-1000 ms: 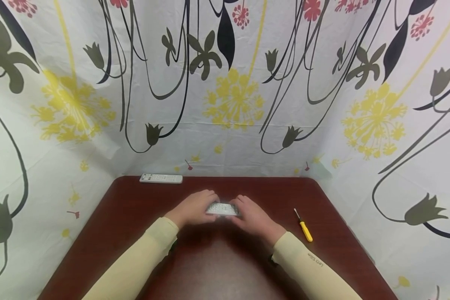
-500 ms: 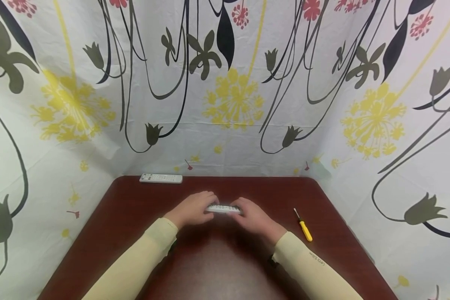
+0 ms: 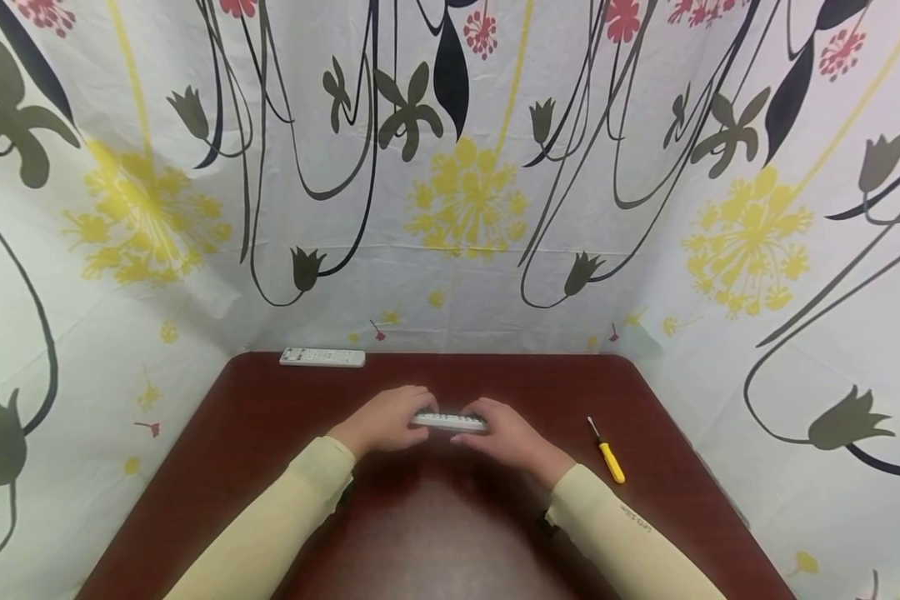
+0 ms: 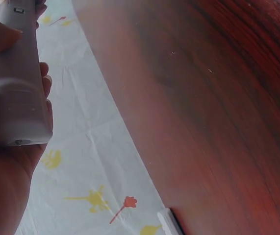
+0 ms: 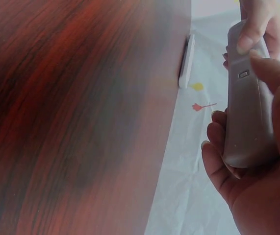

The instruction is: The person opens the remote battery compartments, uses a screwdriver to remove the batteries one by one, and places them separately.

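Both hands hold a white remote control (image 3: 450, 422) level above the middle of the table. The left hand (image 3: 392, 419) grips its left end, and the right hand (image 3: 512, 433) grips its right end. In the left wrist view the plain back of the remote (image 4: 19, 98) faces the camera, with the left thumb (image 4: 5, 36) lying on it. From the right wrist, the right thumb (image 5: 269, 71) presses the back near a small rectangular latch (image 5: 243, 74). The fingers wrap round the far side, where the buttons are mostly hidden.
A second white remote (image 3: 322, 357) lies along the back left edge of the dark red table (image 3: 435, 533). To the right rests a screwdriver (image 3: 607, 454) with a yellow handle. Flower-patterned white cloth (image 3: 450, 292) hangs round the back and sides.
The held remote has tilted, so its button face shows less and its near long edge shows more. The right thumb has shifted slightly along it. Both hands stay at the ends.
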`<state>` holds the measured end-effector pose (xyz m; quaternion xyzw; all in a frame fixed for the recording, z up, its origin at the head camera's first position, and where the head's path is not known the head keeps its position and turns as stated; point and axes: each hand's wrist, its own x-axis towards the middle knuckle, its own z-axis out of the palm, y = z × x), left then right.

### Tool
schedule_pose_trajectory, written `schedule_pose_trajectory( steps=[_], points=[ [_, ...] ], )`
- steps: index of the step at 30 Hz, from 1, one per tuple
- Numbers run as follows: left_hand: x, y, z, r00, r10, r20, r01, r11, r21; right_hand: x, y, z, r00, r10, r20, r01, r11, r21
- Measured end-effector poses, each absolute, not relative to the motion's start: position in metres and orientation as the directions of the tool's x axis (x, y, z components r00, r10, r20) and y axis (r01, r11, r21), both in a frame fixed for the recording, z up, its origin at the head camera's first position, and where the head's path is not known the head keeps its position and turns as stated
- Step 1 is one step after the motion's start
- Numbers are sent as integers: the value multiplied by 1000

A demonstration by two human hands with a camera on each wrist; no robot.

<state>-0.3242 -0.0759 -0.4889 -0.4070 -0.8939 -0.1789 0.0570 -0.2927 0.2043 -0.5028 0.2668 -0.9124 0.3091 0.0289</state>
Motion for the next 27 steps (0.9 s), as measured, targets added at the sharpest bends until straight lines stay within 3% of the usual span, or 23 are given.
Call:
schedule_pose_trajectory(
  steps=[5, 14, 27],
  points=[
    [-326, -76, -490, -669, 705, 237, 739, 597, 311, -294, 205, -503, -849, -476, 230, -522, 686, -507],
    [-327, -78, -490, -681, 701, 213, 704, 546, 454, -288, 205, -500, -807, -499, 317, -585, 752, -305],
    [-322, -86, -478, -722, 688, 78, 534, 481, 695, -287, 206, -500, -736, -558, 384, -635, 766, -104]
  ],
)
